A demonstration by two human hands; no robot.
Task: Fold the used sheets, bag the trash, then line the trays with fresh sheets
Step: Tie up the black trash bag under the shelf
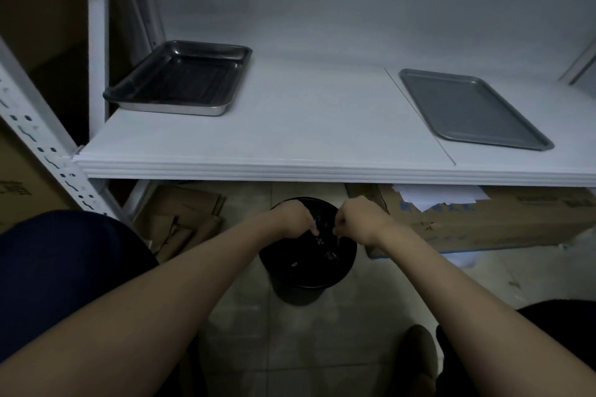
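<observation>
Mid-task, on the bagging step as I judge it. Both my hands are low in the centre of the frame over the black bin (306, 271) on the floor. My left hand (292, 219) and right hand (358, 219) are each pinched shut on the black trash bag (322, 243) that lines it, gathering the bag's mouth toward the middle. The two grips are close together, not touching.

On the white shelf (290, 126) above, two trays sit well apart: a deep steel tray (180, 77) at upper left, a flat grey tray (474, 108) at upper right. Both look bare, with no used sheet and no fresh sheet in either. So stripping appears done; lining is not yet done.

No folded used sheets in view; I cannot tell whether they are in the bag. White paper (438, 196) lies on a cardboard box (483, 222) under the shelf at right, possibly the fresh sheets, though I cannot tell.

Left: close the bag, then line both trays.
</observation>
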